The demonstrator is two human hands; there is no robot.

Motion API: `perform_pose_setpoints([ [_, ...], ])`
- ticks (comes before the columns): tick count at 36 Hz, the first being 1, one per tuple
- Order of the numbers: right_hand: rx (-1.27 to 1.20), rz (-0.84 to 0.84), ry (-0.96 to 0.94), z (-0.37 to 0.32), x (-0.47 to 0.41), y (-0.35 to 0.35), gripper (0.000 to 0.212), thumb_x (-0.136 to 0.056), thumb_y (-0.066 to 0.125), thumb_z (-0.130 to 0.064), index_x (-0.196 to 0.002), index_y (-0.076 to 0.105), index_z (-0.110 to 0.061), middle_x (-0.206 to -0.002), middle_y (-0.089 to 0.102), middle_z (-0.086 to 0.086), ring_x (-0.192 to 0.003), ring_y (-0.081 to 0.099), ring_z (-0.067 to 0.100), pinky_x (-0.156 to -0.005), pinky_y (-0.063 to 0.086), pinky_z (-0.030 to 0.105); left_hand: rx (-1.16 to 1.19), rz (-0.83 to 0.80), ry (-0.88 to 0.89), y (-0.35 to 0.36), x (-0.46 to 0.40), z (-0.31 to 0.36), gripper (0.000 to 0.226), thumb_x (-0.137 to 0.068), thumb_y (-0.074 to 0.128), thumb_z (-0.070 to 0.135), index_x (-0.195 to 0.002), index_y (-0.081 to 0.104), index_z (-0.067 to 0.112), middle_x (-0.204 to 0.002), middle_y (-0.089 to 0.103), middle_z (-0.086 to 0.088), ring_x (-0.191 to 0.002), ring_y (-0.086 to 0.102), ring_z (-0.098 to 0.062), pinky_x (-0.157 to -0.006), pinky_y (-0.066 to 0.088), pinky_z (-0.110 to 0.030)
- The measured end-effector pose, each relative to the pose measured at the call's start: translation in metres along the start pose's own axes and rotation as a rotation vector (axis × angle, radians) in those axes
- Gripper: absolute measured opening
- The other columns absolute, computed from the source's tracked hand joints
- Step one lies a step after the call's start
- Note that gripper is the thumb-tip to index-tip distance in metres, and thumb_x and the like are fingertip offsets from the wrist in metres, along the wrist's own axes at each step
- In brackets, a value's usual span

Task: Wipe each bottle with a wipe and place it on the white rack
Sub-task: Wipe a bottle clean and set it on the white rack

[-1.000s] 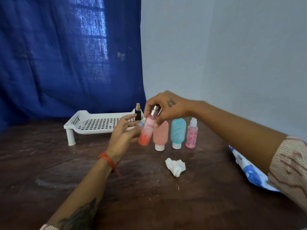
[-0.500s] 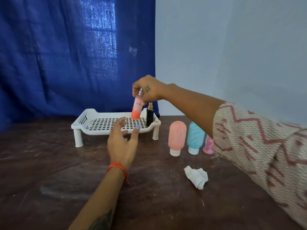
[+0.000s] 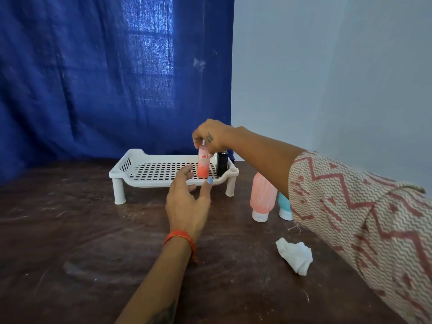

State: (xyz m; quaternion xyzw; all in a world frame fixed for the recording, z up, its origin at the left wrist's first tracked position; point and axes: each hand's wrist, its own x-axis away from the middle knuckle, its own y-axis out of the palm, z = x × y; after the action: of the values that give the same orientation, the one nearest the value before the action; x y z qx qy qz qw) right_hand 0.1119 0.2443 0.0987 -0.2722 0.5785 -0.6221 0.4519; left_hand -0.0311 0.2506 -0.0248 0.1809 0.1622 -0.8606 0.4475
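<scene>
Right hand (image 3: 209,139): pinches the orange spray bottle (image 3: 203,166) by its top, upright on the white rack's (image 3: 149,170) right end.
Left hand (image 3: 187,202): fingers spread, holding nothing, at the rack's front edge.

The rack (image 3: 163,170) stands on the tabletop (image 3: 81,242) at about 11 o'clock. On its right end a spray bottle (image 3: 203,166) stands upright, with a dark bottle (image 3: 222,163) just beside it at 3 o'clock. Off the rack's right leg, at 4 o'clock, two tubes (image 3: 261,197) stand cap-down side by side. The wipe (image 3: 295,254) lies nearer, at 5 o'clock from them.
</scene>
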Motion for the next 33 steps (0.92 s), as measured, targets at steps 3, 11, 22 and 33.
perform_pose_setpoints([
  [3, -0.002, 0.001, 0.007, 0.001, -0.001, 0.000, 0.032, -0.078, 0.069, -0.001, -0.108, 0.062, -0.011, -0.117, 0.057, 0.007, -0.103, 0.055, 0.023, -0.078, 0.049, 0.026, -0.009, -0.008, -0.007, 0.000, 0.000, 0.000, 0.050, -0.084, 0.068, 0.029, -0.129, 0.048, 0.022, -0.130, 0.056, 0.000, -0.105, 0.060, -0.017, -0.097, 0.047, -0.042],
  [11, -0.023, 0.002, -0.007, 0.002, -0.002, 0.005, 0.036, -0.080, 0.068, -0.003, -0.114, 0.060, -0.012, -0.123, 0.056, 0.008, -0.108, 0.054, 0.024, -0.083, 0.048, 0.028, -0.014, -0.026, 0.002, -0.001, 0.000, 0.001, 0.050, -0.085, 0.068, 0.030, -0.130, 0.047, 0.021, -0.129, 0.056, -0.001, -0.104, 0.061, -0.017, -0.097, 0.046, -0.042],
  [22, -0.078, 0.024, -0.007, 0.009, -0.004, 0.004, 0.055, -0.077, 0.073, -0.008, -0.126, 0.054, -0.020, -0.132, 0.050, 0.006, -0.115, 0.049, 0.025, -0.087, 0.047, 0.030, -0.012, -0.028, 0.001, -0.001, -0.002, 0.001, 0.051, -0.085, 0.067, 0.032, -0.131, 0.046, 0.023, -0.130, 0.055, 0.000, -0.107, 0.059, -0.017, -0.097, 0.047, -0.038],
  [33, -0.279, 0.116, 0.071, 0.048, 0.059, -0.039, 0.058, -0.074, 0.077, -0.021, -0.127, 0.053, -0.017, -0.133, 0.052, 0.008, -0.113, 0.052, 0.023, -0.089, 0.043, 0.030, -0.004, -0.095, 0.105, 0.002, 0.006, 0.015, 0.051, -0.085, 0.067, 0.028, -0.131, 0.046, 0.025, -0.133, 0.054, 0.001, -0.112, 0.056, -0.016, -0.091, 0.049, -0.032],
])
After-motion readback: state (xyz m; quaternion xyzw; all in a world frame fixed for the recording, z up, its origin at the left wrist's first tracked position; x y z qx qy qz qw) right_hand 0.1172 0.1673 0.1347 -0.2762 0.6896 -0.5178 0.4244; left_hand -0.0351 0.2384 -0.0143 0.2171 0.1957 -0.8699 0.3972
